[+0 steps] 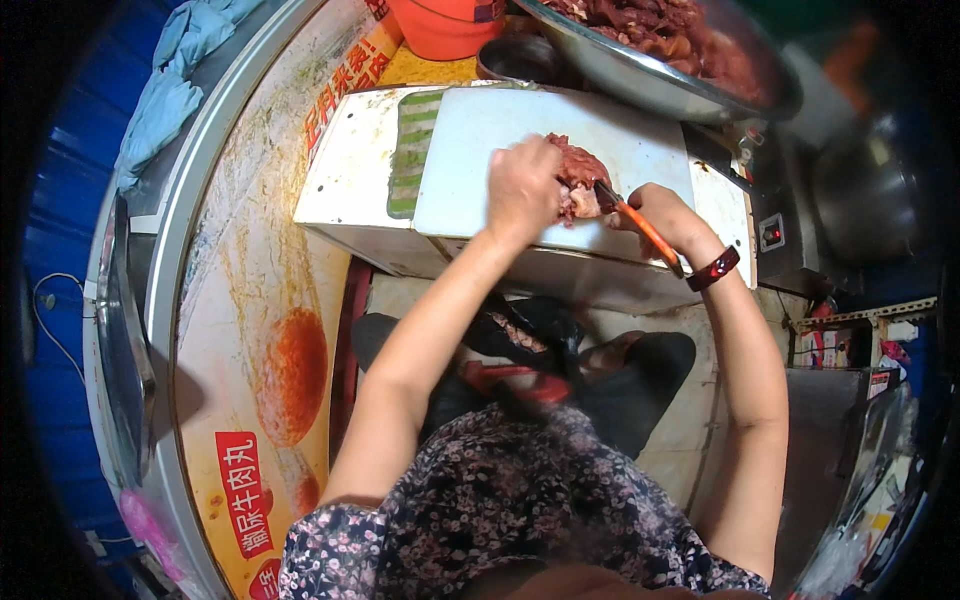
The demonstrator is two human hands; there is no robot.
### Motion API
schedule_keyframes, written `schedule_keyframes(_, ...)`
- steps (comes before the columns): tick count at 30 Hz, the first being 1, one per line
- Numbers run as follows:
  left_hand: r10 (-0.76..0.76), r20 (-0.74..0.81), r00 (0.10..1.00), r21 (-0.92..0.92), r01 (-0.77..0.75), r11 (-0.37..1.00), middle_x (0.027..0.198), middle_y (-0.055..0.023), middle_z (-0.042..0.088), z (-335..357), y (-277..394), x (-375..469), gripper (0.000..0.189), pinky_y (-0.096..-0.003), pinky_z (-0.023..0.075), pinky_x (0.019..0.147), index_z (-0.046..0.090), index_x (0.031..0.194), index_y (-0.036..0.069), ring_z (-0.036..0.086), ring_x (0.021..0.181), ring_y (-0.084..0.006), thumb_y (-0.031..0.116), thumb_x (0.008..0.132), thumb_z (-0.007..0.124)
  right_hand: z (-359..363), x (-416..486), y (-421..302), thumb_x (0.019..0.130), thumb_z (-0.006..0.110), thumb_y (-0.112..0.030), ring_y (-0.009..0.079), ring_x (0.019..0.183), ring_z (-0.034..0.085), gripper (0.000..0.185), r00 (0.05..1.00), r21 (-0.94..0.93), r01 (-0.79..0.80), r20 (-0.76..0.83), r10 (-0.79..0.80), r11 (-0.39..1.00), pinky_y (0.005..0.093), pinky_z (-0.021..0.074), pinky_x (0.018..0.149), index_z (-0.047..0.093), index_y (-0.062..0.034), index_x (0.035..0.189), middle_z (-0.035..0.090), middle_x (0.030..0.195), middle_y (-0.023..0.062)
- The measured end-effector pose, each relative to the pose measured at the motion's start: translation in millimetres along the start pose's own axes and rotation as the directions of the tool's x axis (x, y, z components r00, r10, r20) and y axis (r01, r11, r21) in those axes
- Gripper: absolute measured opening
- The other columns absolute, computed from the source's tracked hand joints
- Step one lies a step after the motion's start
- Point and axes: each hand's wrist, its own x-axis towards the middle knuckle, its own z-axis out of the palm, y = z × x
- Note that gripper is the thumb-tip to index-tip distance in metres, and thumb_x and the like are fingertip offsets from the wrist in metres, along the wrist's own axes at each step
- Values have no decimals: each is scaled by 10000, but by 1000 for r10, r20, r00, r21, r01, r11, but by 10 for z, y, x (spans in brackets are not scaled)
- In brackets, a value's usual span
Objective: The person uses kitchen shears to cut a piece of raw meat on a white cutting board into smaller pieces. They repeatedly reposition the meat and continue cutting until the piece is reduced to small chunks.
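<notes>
On a white cutting board [465,180] lies a piece of raw red meat [581,166] with pale fat at its near side. My left hand [525,184] has its fingers curled on the meat's left edge and is slightly blurred. At the meat's right side is my right hand [667,217], gripping a tool with an orange handle [649,231], seemingly a knife. The tool's dark metal end reaches the meat; the rest of its blade is hidden. A dark red band circles my right wrist.
A large metal basin [645,67] of raw meat stands beyond the board, beside a dark round pan [525,60] and a red bucket [446,26]. A green-striped cloth or mat [415,154] lies left of the board. A dark flat object [712,154] lies at the right.
</notes>
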Motion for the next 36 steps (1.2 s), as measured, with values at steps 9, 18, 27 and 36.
schedule_keyframes(9, 307, 89, 947, 367, -318, 874, 848, -72, 577, 541, 329, -383, 97, -383, 419, 769, 650, 777, 55, 561, 911, -245, 139, 731, 635, -86, 42, 78, 867, 761, -330, 227, 490, 654, 435, 994, 137, 51, 85, -63, 989, 340, 493, 446, 668, 81, 756, 625, 584, 160)
schedule_keyframes(18, 380, 38, 924, 463, -353, 813, 823, -92, 603, 269, 198, -285, 101, -356, 419, 644, 639, 811, 33, 555, 749, -212, 117, 785, 690, -21, 19, 133, 872, 768, -329, 181, 472, 628, 412, 997, 258, 43, 53, -58, 965, 298, 478, 429, 659, 60, 790, 601, 587, 88)
schedule_keyframes(27, 150, -75, 986, 287, -123, 950, 760, -107, 597, 111, -46, -411, 138, -352, 500, 571, 663, 897, -27, 604, 643, -247, 26, 771, 686, 73, 11, 110, 882, 765, -330, 154, 464, 619, 393, 997, 302, 76, 9, -82, 950, 257, 465, 422, 697, 56, 857, 612, 600, 71)
schedule_keyframes(36, -384, -134, 913, -122, 370, 921, 837, -126, 684, -67, -528, -612, 126, -353, 519, 596, 687, 937, -24, 656, 677, -243, 91, 922, 638, 81, -3, 217, 890, 763, -323, 139, 448, 601, 419, 998, 368, 57, -14, -56, 928, 258, 466, 411, 676, 87, 904, 585, 593, 40)
